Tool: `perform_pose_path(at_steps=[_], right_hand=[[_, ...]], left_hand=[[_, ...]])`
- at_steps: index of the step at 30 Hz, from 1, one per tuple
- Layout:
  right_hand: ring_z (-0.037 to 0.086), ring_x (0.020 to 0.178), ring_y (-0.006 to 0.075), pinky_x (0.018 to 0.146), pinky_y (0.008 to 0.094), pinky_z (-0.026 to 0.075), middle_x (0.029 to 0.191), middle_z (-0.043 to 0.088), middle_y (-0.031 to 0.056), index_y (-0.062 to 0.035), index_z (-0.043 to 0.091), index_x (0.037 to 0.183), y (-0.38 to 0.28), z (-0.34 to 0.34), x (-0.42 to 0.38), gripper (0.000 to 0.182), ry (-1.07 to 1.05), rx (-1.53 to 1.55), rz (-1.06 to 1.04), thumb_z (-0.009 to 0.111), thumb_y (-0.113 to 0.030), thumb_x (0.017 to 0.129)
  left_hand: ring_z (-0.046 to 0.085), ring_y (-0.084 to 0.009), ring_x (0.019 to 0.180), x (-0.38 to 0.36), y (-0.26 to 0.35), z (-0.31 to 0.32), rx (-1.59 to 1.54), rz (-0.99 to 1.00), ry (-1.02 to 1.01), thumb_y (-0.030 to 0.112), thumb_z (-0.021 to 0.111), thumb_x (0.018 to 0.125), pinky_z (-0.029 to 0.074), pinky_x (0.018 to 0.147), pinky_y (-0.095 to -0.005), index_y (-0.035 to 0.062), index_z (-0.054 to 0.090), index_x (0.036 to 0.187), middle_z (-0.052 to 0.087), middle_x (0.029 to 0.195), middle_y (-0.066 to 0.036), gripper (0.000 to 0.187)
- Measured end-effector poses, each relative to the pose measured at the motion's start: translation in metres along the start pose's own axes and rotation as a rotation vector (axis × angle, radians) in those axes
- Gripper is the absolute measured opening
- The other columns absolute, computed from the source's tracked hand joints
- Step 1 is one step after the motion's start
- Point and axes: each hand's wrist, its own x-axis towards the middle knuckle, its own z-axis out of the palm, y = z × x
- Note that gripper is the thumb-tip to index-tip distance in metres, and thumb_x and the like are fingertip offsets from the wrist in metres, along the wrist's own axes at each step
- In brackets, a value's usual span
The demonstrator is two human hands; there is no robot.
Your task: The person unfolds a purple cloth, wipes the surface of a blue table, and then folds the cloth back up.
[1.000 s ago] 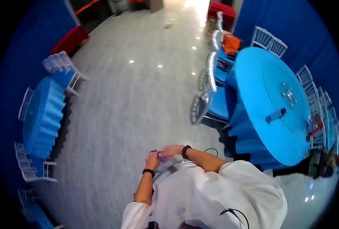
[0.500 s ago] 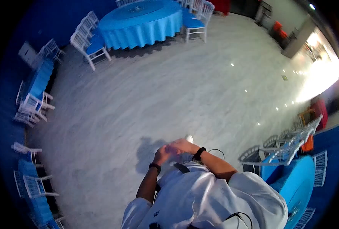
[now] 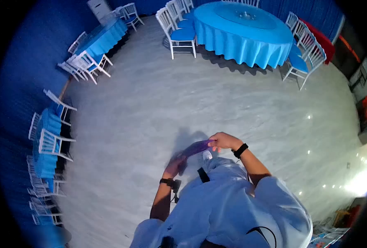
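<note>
A purple cloth-like piece is stretched out between both my hands in front of my chest. My left hand grips its lower left end, and a black band sits on that wrist. My right hand pinches its upper right end, with a black watch on the wrist. I wear a white shirt with a black strap across it. I stand on a pale grey floor, and my shadow falls on it just behind the hands.
A round table with a blue cloth stands far ahead, ringed by white chairs with blue seats. More blue-covered tables and white chairs line the left wall. The wide grey floor lies between.
The view has swung round the room, from one blue table at the right to another ahead. My hands, bunched together on the purple piece before, have drawn apart and stretched it out.
</note>
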Motion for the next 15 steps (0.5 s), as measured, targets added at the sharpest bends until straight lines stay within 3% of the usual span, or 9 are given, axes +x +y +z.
perform_pose_path(at_steps=[1,3,5,7,8,10,11,13,15], right_hand=[[0.067,0.066,0.0213,0.062,0.0365,0.052,0.082,0.071,0.0095,-0.0039,0.069,0.092,-0.002,-0.011,0.022,0.024,0.019,0.032,0.009,0.060,-0.026,0.090],[0.068,0.087,0.0284,0.073,0.0421,0.054,0.089,0.070,0.0141,-0.0033,0.066,0.096,0.029,-0.026,0.045,0.031,0.222,-0.816,0.154,0.064,-0.033,0.088],[0.065,0.097,0.0337,0.079,0.0466,0.053,0.100,0.069,0.0153,-0.0034,0.060,0.111,0.016,-0.047,0.048,0.039,0.212,-0.783,0.327,0.065,-0.031,0.084],[0.061,0.109,0.0343,0.090,0.0429,0.050,0.122,0.061,0.0181,-0.0058,0.047,0.131,0.000,-0.061,0.045,0.054,0.352,-0.572,0.110,0.064,-0.027,0.084],[0.058,0.113,0.0348,0.093,0.0413,0.049,0.129,0.057,0.0188,-0.0070,0.045,0.135,-0.003,-0.055,0.044,0.057,0.487,-0.465,-0.045,0.064,-0.025,0.084],[0.056,0.117,0.0355,0.096,0.0397,0.047,0.138,0.050,0.0177,-0.0100,0.046,0.135,-0.023,-0.059,0.036,0.056,0.511,-0.320,-0.205,0.064,-0.023,0.083],[0.056,0.117,0.0355,0.096,0.0397,0.047,0.138,0.050,0.0177,-0.0100,0.046,0.135,-0.018,-0.048,0.041,0.056,0.555,-0.274,-0.150,0.064,-0.023,0.083],[0.057,0.113,0.0345,0.092,0.0408,0.048,0.121,0.061,0.0134,-0.0079,0.058,0.118,0.000,-0.037,0.053,0.036,0.536,-0.208,-0.325,0.059,-0.010,0.082],[0.062,0.094,0.0310,0.082,0.0381,0.049,0.105,0.067,0.0136,-0.0085,0.063,0.110,0.036,-0.036,0.056,0.029,0.493,0.092,-0.203,0.063,-0.017,0.082]], left_hand=[[0.059,-0.0117,0.076,0.009,0.028,0.000,0.022,-0.029,-0.011,0.011,0.064,0.090,0.054,0.068,-0.0291,0.0081,0.055,0.119,0.060,0.096,-0.003,0.031],[0.053,-0.0092,0.057,0.031,0.052,0.021,0.347,0.145,0.216,0.016,0.064,0.087,0.035,0.036,-0.0220,0.0096,0.053,0.118,0.056,0.079,-0.001,0.033],[0.057,-0.0117,0.072,0.055,0.081,0.044,0.599,0.313,-0.001,0.001,0.056,0.083,0.046,0.054,-0.0251,0.0095,0.057,0.112,0.057,0.087,-0.003,0.031],[0.060,-0.0195,0.078,0.090,0.099,0.078,1.043,0.806,-0.130,0.001,0.056,0.083,0.048,0.068,-0.0327,0.0091,0.061,0.108,0.061,0.090,-0.006,0.026],[0.062,-0.0296,0.086,0.110,0.095,0.067,1.312,0.772,-0.214,0.003,0.058,0.081,0.048,0.079,-0.0405,0.0075,0.063,0.106,0.063,0.099,-0.011,0.026],[0.061,-0.0331,0.090,0.131,0.116,0.102,1.370,0.686,-0.386,0.004,0.059,0.080,0.047,0.085,-0.0427,0.0067,0.062,0.106,0.063,0.104,-0.013,0.027],[0.061,-0.0366,0.095,0.137,0.122,0.114,1.425,0.617,-0.510,0.005,0.060,0.079,0.046,0.090,-0.0449,0.0059,0.062,0.107,0.062,0.109,-0.015,0.028],[0.060,-0.0396,0.099,0.154,0.131,0.126,1.343,0.588,-0.684,0.005,0.059,0.077,0.047,0.089,-0.0459,0.0057,0.062,0.105,0.061,0.112,-0.018,0.028],[0.060,-0.0372,0.091,0.165,0.159,0.158,1.386,0.487,-0.921,-0.003,0.056,0.073,0.049,0.078,-0.0409,0.0044,0.059,0.101,0.059,0.102,-0.016,0.029]])
